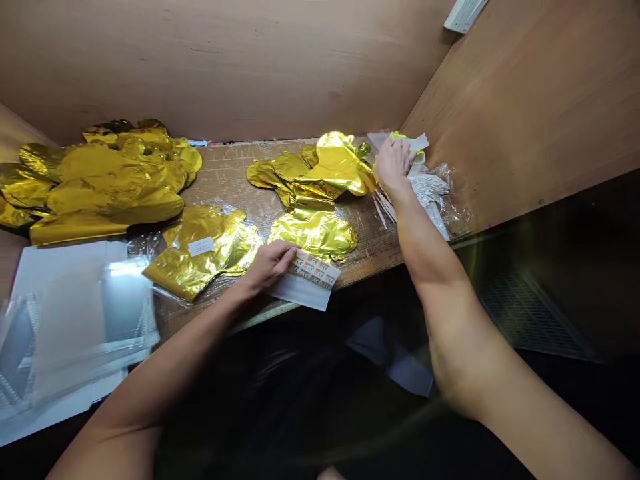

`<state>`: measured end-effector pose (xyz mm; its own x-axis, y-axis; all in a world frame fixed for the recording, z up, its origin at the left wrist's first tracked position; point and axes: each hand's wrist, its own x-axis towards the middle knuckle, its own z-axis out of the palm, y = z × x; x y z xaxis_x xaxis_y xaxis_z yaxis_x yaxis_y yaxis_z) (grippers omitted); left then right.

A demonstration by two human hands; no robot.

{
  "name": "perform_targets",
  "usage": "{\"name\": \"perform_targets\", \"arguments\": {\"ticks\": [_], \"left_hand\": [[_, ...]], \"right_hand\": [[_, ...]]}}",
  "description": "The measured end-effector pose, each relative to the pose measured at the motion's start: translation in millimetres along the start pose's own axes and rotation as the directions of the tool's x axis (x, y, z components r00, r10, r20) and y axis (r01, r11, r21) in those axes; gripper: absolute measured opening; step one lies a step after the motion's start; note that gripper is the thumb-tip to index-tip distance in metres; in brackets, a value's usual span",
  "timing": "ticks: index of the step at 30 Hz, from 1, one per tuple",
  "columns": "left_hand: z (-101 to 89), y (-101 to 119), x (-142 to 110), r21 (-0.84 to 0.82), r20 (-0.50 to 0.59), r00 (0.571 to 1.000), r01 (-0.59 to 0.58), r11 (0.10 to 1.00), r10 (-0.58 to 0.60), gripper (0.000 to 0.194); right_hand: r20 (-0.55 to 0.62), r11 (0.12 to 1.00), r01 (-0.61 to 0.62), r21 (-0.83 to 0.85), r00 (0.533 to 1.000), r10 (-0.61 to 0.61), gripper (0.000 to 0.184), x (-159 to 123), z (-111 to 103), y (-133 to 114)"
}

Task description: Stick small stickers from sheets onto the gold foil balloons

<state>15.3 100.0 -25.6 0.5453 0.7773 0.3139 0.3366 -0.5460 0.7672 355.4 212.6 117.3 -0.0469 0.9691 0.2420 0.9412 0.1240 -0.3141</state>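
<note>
My left hand point(273, 265) is closed on the edge of a sticker sheet point(311, 280) at the table's front edge. Rows of small printed labels run across the upper part of the sheet, and its lower part is plain white. At the back right, my right hand point(393, 162) reaches into a small pile with its fingers curled down. White paper point(419, 143) and something yellow lie around its fingertips, which are hidden. Gold foil balloons point(333, 175), flat and uninflated, lie between my hands. Another folded gold foil balloon point(207, 243) with a white label is left of my left hand.
A heap of flat gold foil balloons point(110, 177) covers the table's left side. Clear plastic bags point(70, 320) lie at the front left. Thin white sticks point(384, 208) and a bundle of white strands point(429, 188) in clear plastic are by my right hand. Wooden panels point(520, 120) enclose the table.
</note>
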Motion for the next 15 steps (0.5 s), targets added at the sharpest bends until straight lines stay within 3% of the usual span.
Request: {"name": "perform_targets", "arguments": {"ticks": [1,3,4,5,6,8,10,15], "left_hand": [[-1.9,0.7,0.1,-0.045,-0.037,0.997,0.063,0.997,-0.065,0.037],[-4.2,3.1,0.0,-0.119,-0.085,0.985,0.14,0.983,-0.151,0.041],[-4.6,4.8,0.1,-0.148,-0.101,0.979,0.16,0.976,-0.176,0.042],[-4.7,6.6,0.2,-0.176,-0.114,0.974,0.174,0.969,-0.195,0.042],[-4.5,8.5,0.5,-0.206,-0.118,0.97,0.185,0.961,-0.213,0.042],[-3.8,12.1,1.5,-0.279,-0.103,0.963,0.213,0.936,-0.25,0.04],[-3.3,14.6,2.9,-0.358,-0.075,0.955,0.243,0.901,-0.287,0.036],[-3.2,15.5,4.4,-0.434,-0.077,0.932,0.288,0.853,-0.354,0.028]], "right_hand": [[-0.042,1.0,0.004,0.003,0.999,-0.003,0.035,-9.7,0.9,-4.9],[0.014,0.994,-0.007,0.106,1.0,0.005,0.027,-44.8,14.8,-25.2],[0.146,0.974,0.025,0.225,0.987,-0.059,0.024,-67.3,26.0,-38.3],[0.313,0.934,0.047,0.355,0.935,-0.166,0.022,-90.4,38.4,-51.6],[0.38,0.89,0.041,0.454,0.895,-0.235,0.022,-112.3,50.6,-64.0],[0.387,0.817,0.007,0.577,0.878,-0.281,0.022,-146.2,70.9,-83.3],[0.351,0.773,-0.024,0.634,0.9,-0.259,0.024,-164.1,83.3,-93.3],[0.222,0.779,0.025,0.626,0.952,-0.21,0.026,-172.6,94.3,-95.7]]}}
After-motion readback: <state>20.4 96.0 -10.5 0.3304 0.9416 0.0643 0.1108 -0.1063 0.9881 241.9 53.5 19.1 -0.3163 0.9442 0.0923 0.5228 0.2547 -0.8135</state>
